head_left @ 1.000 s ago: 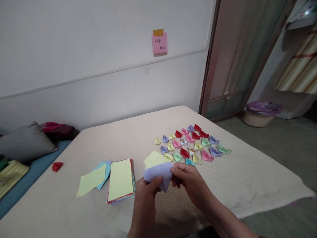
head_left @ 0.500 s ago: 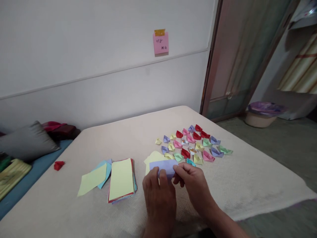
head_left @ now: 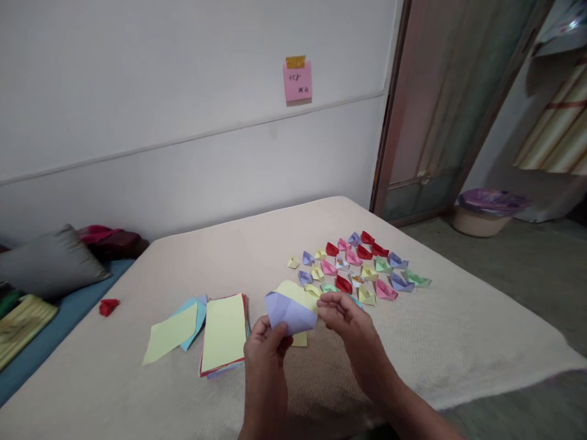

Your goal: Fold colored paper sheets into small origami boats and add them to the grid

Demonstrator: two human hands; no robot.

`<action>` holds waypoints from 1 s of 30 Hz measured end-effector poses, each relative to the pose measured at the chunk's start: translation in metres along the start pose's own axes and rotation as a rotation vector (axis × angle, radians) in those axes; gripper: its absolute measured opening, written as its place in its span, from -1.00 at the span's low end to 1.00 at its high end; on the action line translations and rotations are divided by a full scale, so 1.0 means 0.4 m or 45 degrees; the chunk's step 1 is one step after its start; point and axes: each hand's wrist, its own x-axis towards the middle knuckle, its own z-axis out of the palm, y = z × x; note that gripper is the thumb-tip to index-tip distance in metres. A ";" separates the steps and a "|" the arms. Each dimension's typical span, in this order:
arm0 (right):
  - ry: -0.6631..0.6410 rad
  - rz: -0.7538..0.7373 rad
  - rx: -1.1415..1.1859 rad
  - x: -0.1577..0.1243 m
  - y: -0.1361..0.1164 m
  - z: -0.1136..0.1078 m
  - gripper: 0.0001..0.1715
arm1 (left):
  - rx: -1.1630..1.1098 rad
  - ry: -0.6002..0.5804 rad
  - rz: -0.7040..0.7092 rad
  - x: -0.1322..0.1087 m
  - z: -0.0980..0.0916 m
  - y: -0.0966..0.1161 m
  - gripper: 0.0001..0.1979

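The purple paper (head_left: 291, 316) is in the lower middle of the frame, held up above the cover (head_left: 229, 264) and tilted, with folds showing across its face. The left hand (head_left: 266, 354) grips its lower edge, thumb on the near face and fingers behind. The right hand (head_left: 345, 319) is at its right corner, fingers curled and drawn together — whether they pinch the paper, I cannot tell.

Yellow sheets (head_left: 299, 340) show past its upper and lower edges. To the right of centre, folded boats (head_left: 343, 284) sit in loose rows; left of the hands lies a stack (head_left: 224, 333) of paper, with a yellow sheet (head_left: 169, 333) over a blue one (head_left: 199, 319) beside it.

The paper should be very light and thin, stiffer where it is doubled, and easy to crumple or tear at the corners. It is best held by the folded layers, between thumb and fingertips — a light pinch near a crease, rather than a squeeze across the flat.
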 end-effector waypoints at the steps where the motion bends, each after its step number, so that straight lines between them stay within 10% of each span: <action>1: -0.064 0.058 0.050 0.002 0.005 0.003 -0.73 | -0.081 0.004 -0.026 0.000 0.000 0.001 -0.79; 6: -0.351 0.129 0.060 0.001 0.021 0.021 -0.82 | -0.192 -0.051 -0.049 -0.015 0.013 -0.002 -0.81; 30: -0.318 0.001 -0.169 0.020 -0.004 -0.020 -0.82 | 0.107 -0.160 -0.024 -0.005 -0.022 0.011 -0.88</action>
